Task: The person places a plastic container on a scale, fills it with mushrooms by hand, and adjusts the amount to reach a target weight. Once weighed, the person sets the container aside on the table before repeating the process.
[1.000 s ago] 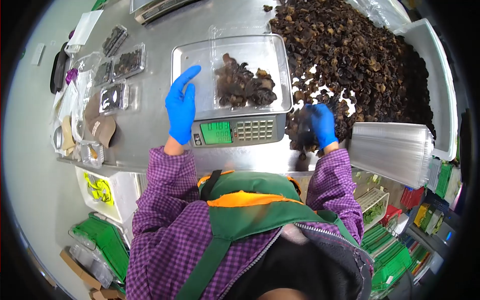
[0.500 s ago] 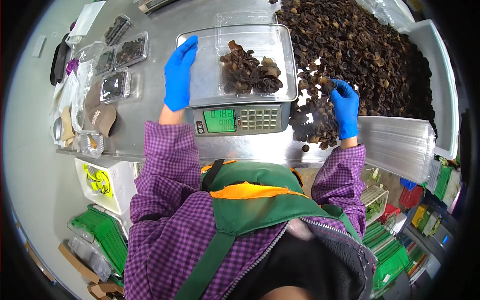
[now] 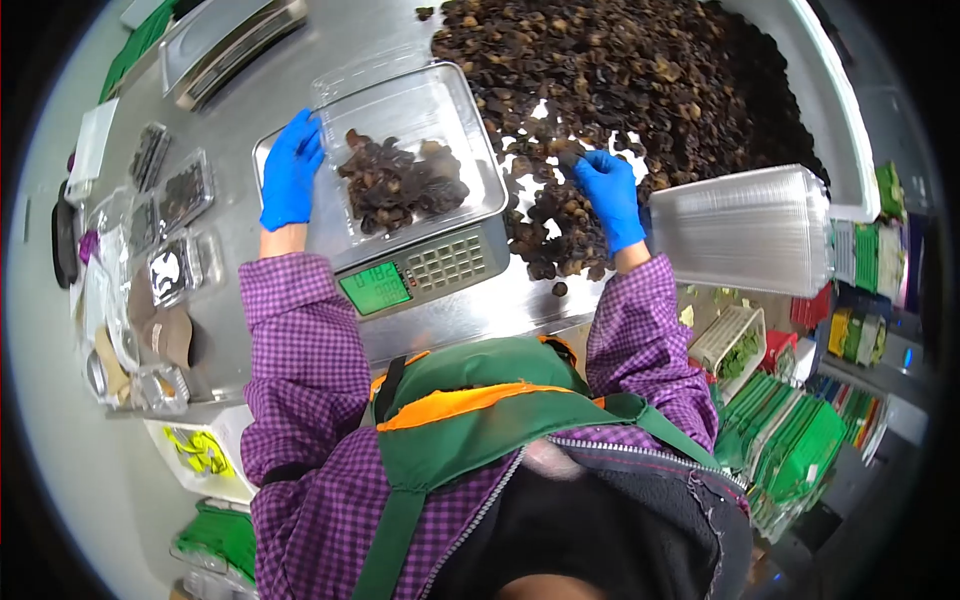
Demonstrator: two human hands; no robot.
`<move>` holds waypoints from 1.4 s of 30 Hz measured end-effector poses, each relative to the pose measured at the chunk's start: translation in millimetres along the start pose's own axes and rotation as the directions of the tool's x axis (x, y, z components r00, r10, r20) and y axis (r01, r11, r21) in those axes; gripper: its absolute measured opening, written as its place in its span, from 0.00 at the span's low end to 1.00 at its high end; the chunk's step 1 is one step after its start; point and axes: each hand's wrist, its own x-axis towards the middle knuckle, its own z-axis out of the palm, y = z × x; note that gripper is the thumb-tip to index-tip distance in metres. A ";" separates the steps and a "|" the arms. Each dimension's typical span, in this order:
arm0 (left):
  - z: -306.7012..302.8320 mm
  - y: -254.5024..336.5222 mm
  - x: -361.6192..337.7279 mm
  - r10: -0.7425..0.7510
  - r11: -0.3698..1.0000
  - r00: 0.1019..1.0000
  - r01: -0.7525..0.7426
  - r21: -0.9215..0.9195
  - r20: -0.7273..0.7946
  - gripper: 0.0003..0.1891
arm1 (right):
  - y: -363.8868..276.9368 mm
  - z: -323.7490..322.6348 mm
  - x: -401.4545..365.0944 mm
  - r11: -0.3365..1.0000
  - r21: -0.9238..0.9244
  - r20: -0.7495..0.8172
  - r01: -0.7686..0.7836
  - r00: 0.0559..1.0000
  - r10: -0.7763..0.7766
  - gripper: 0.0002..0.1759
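Note:
My left hand (image 3: 292, 172), in a blue glove, rests at the left edge of the scale's metal tray (image 3: 462, 92), fingers stretched out and holding nothing I can see. On the tray lies a clear plastic box (image 3: 345, 213) with brown wood ear mushrooms (image 3: 400, 185) in it. Green digits light the display of the scale (image 3: 420, 272). Right of the tray, my gloved right hand (image 3: 612, 197) pinches a dark wood ear piece (image 3: 570, 160) at its fingertips, over the near edge of a large heap of wood ears (image 3: 620, 75).
A stack of clear plastic lids or boxes (image 3: 740, 230) lies right of my right hand. A white bin wall (image 3: 840, 110) bounds the heap. Filled clear packs (image 3: 184, 195) and a brown cap (image 3: 168, 335) are on the left. A metal device (image 3: 235, 50) stands at the back left.
The view has turned, so the scale now appears tilted and further left. My left hand's fingers are more bent at the tray edge. My right hand stays by the heap, fingertips pinched.

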 end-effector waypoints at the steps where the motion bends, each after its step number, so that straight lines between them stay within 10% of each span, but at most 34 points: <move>1: -1.8 -1.2 2.7 -0.019 0.999 1.000 0.018 -0.038 -0.021 0.23 | 4.9 -0.2 3.5 0.999 -0.032 -0.035 -0.006 0.999 0.005 0.13; 4: -7.9 -10.3 19.0 -0.008 0.996 1.000 0.007 -0.088 -0.001 0.21 | 1.1 -16.4 5.0 0.945 0.319 -0.063 -0.066 0.994 0.090 0.22; 8: -13.4 -8.5 27.4 -0.027 0.988 0.995 0.040 -0.148 0.093 0.22 | 44.0 -40.8 -43.6 0.968 -0.245 -0.021 0.047 0.998 -0.054 0.21; 12: -4.1 -4.5 22.1 -0.012 0.995 0.998 0.019 -0.102 0.068 0.22 | 54.0 -21.7 -131.8 0.771 -0.637 0.205 -0.011 0.962 0.183 0.19; 16: -10.0 -12.6 24.4 0.252 0.909 0.946 -0.304 0.287 0.203 0.20 | 98.2 7.7 -148.6 0.795 -0.603 0.149 0.070 0.988 0.026 0.11; 18: -6.5 -7.7 30.7 0.148 0.986 0.979 -0.135 -0.100 0.140 0.20 | 89.8 5.4 -149.4 0.804 -0.580 0.195 0.131 0.981 -0.018 0.06; 21: 17.4 17.0 9.0 0.109 0.981 0.994 -0.105 -0.164 0.017 0.22 | 54.8 18.8 -138.4 0.975 -0.206 0.125 0.082 0.990 -0.057 0.12; 29: 26.6 33.1 -72.4 0.216 0.932 0.958 -0.259 0.252 0.186 0.24 | -80.1 97.9 -71.0 0.863 0.418 0.108 0.284 0.928 -0.358 0.18; 32: 12.7 19.5 -97.5 0.234 0.836 0.960 -0.279 0.474 0.151 0.29 | -57.2 89.7 -66.5 0.880 0.176 -0.063 0.442 0.897 -0.438 0.18; 34: 3.5 10.3 -110.8 0.214 0.743 0.971 -0.233 0.627 0.108 0.33 | -56.3 82.3 -76.8 0.910 0.099 -0.017 0.402 0.915 -0.402 0.19; 36: -6.2 3.5 -121.0 0.022 0.711 0.994 -0.092 0.697 0.109 0.38 | -69.9 74.9 -89.1 0.935 0.266 0.416 -0.233 0.903 0.107 0.19; 42: -7.0 -9.7 -132.0 -0.148 0.879 0.965 0.029 0.475 0.214 0.36 | -60.9 97.1 -83.9 0.855 0.450 0.407 -0.257 0.911 0.059 0.17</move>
